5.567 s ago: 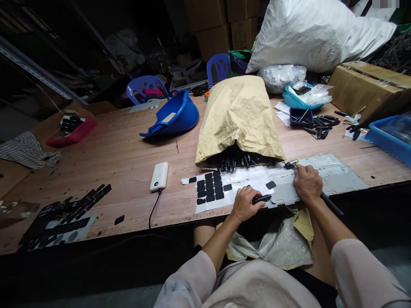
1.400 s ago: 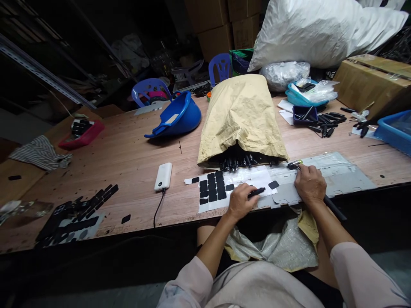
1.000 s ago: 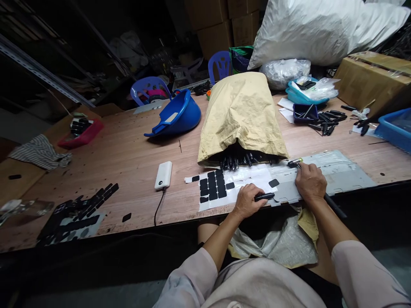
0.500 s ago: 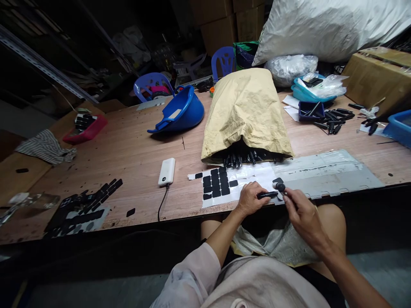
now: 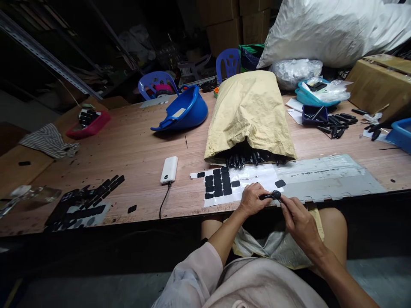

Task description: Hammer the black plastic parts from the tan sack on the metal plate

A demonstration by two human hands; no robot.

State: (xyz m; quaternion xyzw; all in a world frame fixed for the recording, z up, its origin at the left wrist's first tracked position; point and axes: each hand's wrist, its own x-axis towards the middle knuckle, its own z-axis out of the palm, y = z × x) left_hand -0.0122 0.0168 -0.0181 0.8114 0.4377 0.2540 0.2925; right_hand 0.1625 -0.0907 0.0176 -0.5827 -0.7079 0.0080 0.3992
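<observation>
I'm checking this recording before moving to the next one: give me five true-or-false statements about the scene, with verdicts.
1. The left hand holds a slim black piece. True.
2. The right hand lies flat on the table with nothing in it. False: it holds a dark round-headed item, close to the black piece.
3. A cable runs from the white device to the table's near edge. True.
4. The blue scoop-shaped basin is right of the tan sack. False: it is on the left.
5. Black pieces show in the sack's mouth. True.
</observation>
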